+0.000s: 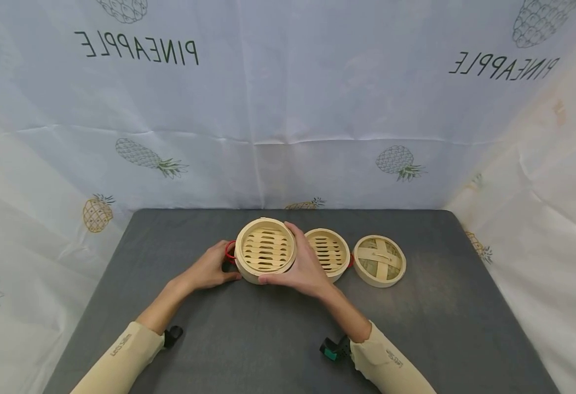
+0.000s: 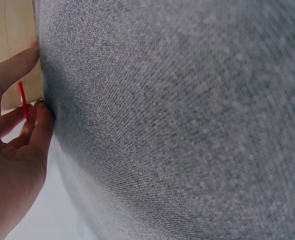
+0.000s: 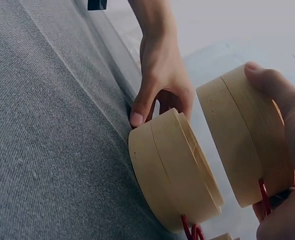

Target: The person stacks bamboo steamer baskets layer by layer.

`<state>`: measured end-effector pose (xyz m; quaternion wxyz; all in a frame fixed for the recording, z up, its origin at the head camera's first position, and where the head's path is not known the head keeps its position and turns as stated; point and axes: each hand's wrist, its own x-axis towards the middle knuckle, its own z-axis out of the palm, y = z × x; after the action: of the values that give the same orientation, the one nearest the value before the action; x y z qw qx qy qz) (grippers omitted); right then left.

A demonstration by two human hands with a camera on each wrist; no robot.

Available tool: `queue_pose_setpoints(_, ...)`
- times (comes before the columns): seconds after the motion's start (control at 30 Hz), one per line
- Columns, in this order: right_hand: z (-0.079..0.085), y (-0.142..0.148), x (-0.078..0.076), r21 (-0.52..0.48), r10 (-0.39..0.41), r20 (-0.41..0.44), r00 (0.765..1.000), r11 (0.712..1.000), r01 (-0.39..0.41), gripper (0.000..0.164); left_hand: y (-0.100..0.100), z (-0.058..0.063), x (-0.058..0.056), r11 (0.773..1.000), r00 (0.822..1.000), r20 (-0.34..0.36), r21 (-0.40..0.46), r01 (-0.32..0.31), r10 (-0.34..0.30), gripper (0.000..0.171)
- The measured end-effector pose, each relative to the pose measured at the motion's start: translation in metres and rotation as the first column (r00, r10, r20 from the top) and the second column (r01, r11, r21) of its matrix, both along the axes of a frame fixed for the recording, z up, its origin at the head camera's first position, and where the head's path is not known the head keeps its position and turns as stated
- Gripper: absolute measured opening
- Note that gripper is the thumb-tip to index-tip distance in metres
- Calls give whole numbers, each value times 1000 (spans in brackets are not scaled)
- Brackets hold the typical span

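Observation:
My right hand (image 1: 303,268) grips a round bamboo steamer basket (image 1: 266,249) with a slatted bottom, thumb and fingers on opposite sides of its rim. In the right wrist view this upper basket (image 3: 237,135) is tilted and held apart above a lower steamer basket (image 3: 172,170), which stands on the table. My left hand (image 1: 214,267) holds the lower basket's left side, near a red loop handle (image 1: 230,250). In the left wrist view the thumb (image 2: 17,67) presses its wall, and the fingers lie past the red loop. From the head, the upper basket mostly hides the lower one.
Just right of my right hand stands another slatted steamer basket (image 1: 328,249), partly covered by that hand. Farther right lies a woven bamboo lid (image 1: 380,261) with crossed strips. The dark grey table (image 1: 248,339) meets a pineapple-print cloth (image 1: 278,109) behind.

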<state>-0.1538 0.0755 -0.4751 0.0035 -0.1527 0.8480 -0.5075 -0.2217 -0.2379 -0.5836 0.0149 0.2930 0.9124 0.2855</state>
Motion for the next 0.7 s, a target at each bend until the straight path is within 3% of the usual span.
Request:
queue_pose_setpoints(0.37, -3, -3, -6, -12, 7, 9, 1000, 1000, -7, 127, 3, 8, 5, 997, 998, -48, 63, 53, -50, 69)
queue_pose_setpoints(0.53, -4, -5, -8, -26, 12, 25, 1000, 1000, -12, 126, 1, 0, -1, 998, 999, -34, 51, 36, -34, 77)
queue_pose_setpoints(0.7, -6, -7, -11, -33, 17, 35, 999, 999, -16, 126, 0, 0, -2, 999, 1000, 4, 43, 23, -23, 83)
